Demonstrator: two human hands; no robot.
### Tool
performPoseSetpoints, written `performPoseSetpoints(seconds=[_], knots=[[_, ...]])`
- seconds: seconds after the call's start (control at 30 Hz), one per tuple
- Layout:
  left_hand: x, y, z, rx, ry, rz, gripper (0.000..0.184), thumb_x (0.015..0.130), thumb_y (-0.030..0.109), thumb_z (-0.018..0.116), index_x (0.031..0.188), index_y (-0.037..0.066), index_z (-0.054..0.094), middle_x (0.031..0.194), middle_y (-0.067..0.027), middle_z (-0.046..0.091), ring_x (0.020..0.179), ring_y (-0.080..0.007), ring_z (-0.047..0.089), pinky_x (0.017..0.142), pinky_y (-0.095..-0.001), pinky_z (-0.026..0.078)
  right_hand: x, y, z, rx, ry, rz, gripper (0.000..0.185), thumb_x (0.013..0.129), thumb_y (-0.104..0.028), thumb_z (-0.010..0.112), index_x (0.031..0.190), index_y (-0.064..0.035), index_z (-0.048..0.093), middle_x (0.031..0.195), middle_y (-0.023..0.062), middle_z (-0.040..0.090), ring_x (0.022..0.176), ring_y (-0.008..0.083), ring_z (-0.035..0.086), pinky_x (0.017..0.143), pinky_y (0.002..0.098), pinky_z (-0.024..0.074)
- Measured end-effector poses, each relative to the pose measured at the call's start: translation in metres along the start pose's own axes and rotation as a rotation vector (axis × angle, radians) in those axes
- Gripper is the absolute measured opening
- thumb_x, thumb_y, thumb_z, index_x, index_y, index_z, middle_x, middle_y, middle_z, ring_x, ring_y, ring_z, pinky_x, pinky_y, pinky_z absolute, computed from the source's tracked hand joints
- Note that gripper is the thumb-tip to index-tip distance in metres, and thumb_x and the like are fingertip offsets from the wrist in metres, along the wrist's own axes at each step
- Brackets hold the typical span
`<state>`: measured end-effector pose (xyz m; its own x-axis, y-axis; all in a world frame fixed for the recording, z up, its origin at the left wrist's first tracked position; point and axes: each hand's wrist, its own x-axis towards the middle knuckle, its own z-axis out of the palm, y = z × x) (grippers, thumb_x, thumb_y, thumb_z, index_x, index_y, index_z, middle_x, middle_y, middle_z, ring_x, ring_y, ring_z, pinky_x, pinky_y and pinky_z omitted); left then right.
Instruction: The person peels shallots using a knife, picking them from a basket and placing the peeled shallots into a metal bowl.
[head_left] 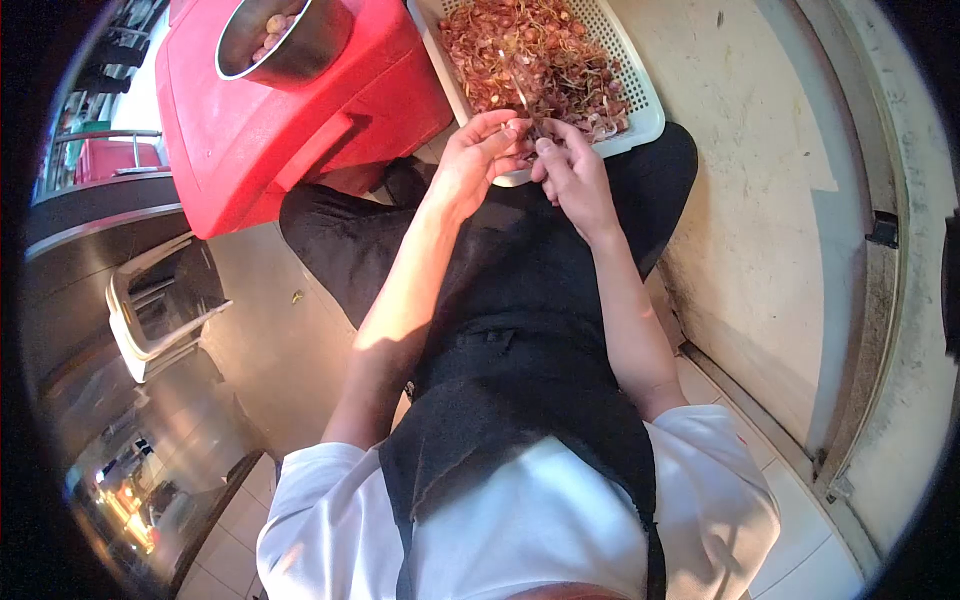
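Note:
At the top centre a white perforated basket (pixel 648 118) holds a heap of reddish-brown shallots with dry skins and roots (pixel 530 50). Both of my hands are over its near edge, close together. My left hand (pixel 480 158) has its thumb and fingers pinched on something small that I cannot make out. My right hand (pixel 577 172), just beside it, is also closed, with thumb and index finger together; what it holds is too small to name. A thin pale piece points up between the hands.
Left of the basket, a metal bowl (pixel 315 45) with a few round pieces stands on a red lidded container (pixel 230 130). A white-framed item (pixel 130 320) is at the left by steel surfaces. A pale wall (pixel 750 200) rises at the right.

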<state>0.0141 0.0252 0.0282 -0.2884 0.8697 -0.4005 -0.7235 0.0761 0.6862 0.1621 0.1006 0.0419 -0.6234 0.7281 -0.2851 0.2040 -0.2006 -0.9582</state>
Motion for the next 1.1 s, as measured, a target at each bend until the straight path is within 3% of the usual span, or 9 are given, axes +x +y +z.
performPoseSetpoints(seconds=[0.3, 0.67, 1.1], knots=[[-0.009, 0.002, 0.005, -0.049, 0.038, 0.045, 0.022, 0.095, 0.004, 0.058, 0.115, -0.003, 0.058, 0.097, -0.0073, 0.067, 0.081, -0.0136, 0.066, 0.074, -0.026, 0.057, -0.008, -0.007, 0.004, -0.022, -0.072, -0.06, 0.04, 0.097, -0.021, 0.055, 0.13, 0.0013, 0.05, 0.074, 0.0046, 0.065, 0.065, 0.0074, 0.058, 0.055, 0.0235, 0.0446], [-0.013, 0.004, 0.009, 0.036, 0.146, 0.067, 0.022, 0.092, 0.003, 0.059, 0.113, -0.005, 0.059, 0.098, -0.0099, 0.067, 0.083, -0.0164, 0.067, 0.076, -0.0278, 0.057, -0.011, -0.005, 0.005, -0.111, -0.084, -0.086, 0.045, 0.097, -0.02, 0.054, 0.134, 0.004, 0.046, 0.072, 0.0083, 0.064, 0.064, 0.0101, 0.06, 0.061, 0.0266, 0.0483], [-0.015, -0.006, 0.009, 0.237, 0.182, 0.209, 0.023, 0.091, 0.008, 0.065, 0.111, -0.004, 0.064, 0.092, -0.0054, 0.068, 0.078, -0.0101, 0.064, 0.07, -0.0224, 0.052, -0.017, -0.006, 0.012, -0.129, -0.036, -0.109, 0.042, 0.097, -0.018, 0.053, 0.133, 0.0015, 0.048, 0.079, 0.0074, 0.068, 0.062, 0.0095, 0.06, 0.059, 0.0264, 0.0486]])
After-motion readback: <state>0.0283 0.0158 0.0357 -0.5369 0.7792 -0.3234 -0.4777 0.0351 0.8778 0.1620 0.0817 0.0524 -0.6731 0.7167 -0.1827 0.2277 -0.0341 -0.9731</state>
